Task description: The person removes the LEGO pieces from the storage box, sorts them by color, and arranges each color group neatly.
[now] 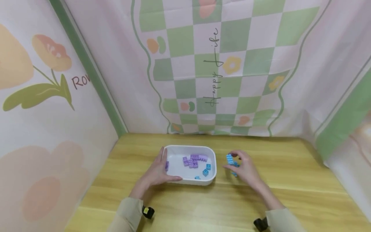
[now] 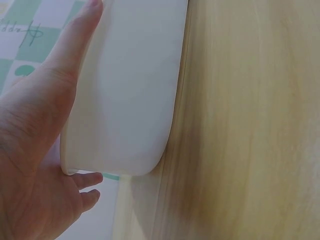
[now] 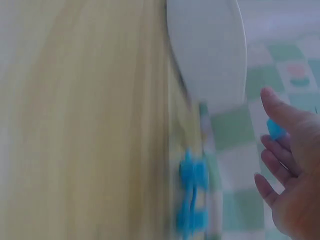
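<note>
The box [image 1: 197, 182] stood on the tabletop [image 1: 185, 209], near its far edge. The left hand [image 1: 155, 172] gripped the box's left end, thumb along the near side. Beyond the box's right edge, the right hand [image 1: 245, 167] pinched a blue brick [image 1: 229, 159] above the tabletop, with loose bricks [image 1: 236, 164], also blue, below it. Inside the box, purple bricks [image 1: 191, 161] lay mostly toward the far edge, and small blue pieces [image 1: 205, 172] nearer the right edge and near edge.
</note>
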Available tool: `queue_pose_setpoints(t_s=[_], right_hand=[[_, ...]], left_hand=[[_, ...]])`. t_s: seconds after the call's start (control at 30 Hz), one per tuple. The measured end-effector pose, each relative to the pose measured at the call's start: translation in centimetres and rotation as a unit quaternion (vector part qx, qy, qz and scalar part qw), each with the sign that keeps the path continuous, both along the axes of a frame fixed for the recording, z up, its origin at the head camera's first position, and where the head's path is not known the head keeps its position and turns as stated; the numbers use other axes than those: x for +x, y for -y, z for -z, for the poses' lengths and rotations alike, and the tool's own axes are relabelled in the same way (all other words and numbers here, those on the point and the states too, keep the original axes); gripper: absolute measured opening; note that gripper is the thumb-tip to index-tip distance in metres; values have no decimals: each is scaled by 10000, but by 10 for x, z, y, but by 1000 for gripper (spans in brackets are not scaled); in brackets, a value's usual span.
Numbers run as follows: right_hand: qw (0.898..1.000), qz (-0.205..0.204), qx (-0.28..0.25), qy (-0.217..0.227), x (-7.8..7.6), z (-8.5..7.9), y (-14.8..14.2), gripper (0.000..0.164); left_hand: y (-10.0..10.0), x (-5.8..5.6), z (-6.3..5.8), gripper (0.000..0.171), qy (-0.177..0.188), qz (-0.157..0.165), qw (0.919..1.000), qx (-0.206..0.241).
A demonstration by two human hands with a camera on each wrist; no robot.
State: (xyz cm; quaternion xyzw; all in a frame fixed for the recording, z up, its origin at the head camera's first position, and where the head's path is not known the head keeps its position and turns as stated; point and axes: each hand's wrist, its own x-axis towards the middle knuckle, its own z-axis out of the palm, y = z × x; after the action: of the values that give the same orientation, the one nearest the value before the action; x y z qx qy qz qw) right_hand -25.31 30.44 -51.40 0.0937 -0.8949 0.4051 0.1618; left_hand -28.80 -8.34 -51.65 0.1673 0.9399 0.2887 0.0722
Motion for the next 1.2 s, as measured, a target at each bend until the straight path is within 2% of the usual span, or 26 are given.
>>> queue_pose_setpoints(t_s=[0.2,0.37,0.47,0.73,1.2], right_hand=[[9991,288,305,69,21,10,-54,55],[9979,328,516,-191,30,25,-85,59],[9969,330,682,-201,33,33,-97,54],[9932,422,948,522,35,43,-110,55],[9922,297,1203,164,30,52,-110,56]], left_hand=[[1,-1,0,155,13,20,10000,-40],[3,-2,-4,155,-40,-8,10000,-62],[3,-3,-4,155,-121,13,9998,-158],[2,-5,-2,153,-375,156,9976,-556],[1,-5,-3,153,-387,138,9976,-562]])
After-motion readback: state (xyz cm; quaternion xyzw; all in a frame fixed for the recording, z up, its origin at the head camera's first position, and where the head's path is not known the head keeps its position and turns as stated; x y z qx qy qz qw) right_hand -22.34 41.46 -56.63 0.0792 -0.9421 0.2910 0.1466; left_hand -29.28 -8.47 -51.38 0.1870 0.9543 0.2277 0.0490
